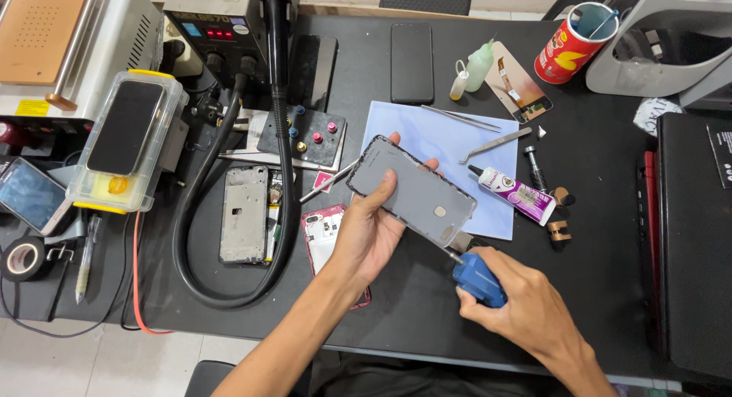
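At the far left a clear box with yellow trim [128, 142] held a dark phone, and a thick black hose [284, 161] looped down across the black table [412, 321]. A bare metal phone frame [244, 213] lay beside the loop. The left hand [366, 233] pinched a grey phone back cover [414, 190] by its edges, tilted above a pale blue mat [496, 222]. To the near right, the right hand [526, 309] was closed around a blue-handled screwdriver [479, 279], its tip at the cover's near corner. A white glue tube [512, 191] lay right of it.
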### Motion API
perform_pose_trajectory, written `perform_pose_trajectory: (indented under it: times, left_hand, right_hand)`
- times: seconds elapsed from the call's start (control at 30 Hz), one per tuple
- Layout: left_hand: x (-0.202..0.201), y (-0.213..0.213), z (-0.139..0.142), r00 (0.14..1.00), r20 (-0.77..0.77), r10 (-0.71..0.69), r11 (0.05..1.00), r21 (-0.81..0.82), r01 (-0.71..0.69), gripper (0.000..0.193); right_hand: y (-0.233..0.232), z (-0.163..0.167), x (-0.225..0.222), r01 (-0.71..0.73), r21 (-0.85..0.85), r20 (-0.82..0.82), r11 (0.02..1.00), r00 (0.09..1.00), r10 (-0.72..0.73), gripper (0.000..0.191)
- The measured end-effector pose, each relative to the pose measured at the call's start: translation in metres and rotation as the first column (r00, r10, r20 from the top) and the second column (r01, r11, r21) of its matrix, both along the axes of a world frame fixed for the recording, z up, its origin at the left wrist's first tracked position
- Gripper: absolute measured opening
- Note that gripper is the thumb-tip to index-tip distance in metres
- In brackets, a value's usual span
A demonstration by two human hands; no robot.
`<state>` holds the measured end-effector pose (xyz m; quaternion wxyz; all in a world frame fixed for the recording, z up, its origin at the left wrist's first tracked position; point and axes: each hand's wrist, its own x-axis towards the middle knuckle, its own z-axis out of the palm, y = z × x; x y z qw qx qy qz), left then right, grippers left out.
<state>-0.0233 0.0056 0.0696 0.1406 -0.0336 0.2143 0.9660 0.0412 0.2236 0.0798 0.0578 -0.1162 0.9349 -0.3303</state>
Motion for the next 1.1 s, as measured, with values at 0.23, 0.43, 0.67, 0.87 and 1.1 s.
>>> perform_pose_trajectory:
  times: [0.23,0.43,0.67,0.87,1.1]
  left_hand:
    - [0.0013,0.0030,0.0006,1.000,-0.006,0.002,1.000,0.008,-0.002,0.058]
    - [0.0009,0.0014,0.0010,1.000,-0.014,0.002,1.000,-0.004,-0.002,0.059]
    - [0.0011,0.0000,0.0017,1.000,-0.014,0.005,1.000,-0.015,-0.005,0.058]
    - [-0.0004,-0.0015,0.0027,1.000,-0.008,0.021,1.000,-0.017,-0.021,0.057]
    - [0.0002,-0.0016,0.0024,1.000,-0.010,0.020,1.000,-0.012,-0.020,0.057]
  right_hand:
    - [-0.0009,0.0002,0.0012,0.020,-0.001,0.021,1.000,1.000,-0.020,0.048]
    - [0.0009,-0.0015,0.0005,-0.006,-0.011,-0.012,1.000,1.000,0.006,0.048]
    - [0.0018,-0.0007,-0.0009,0.027,-0.010,-0.015,1.000,1.000,-0.027,0.046]
    - [0.0013,-0.0005,-0.0017,0.025,0.017,0.065,1.000,0.998,-0.026,0.048]
    - [0.0014,-0.0001,0.0000,0.020,-0.016,-0.018,1.000,1.000,-0.021,0.049]
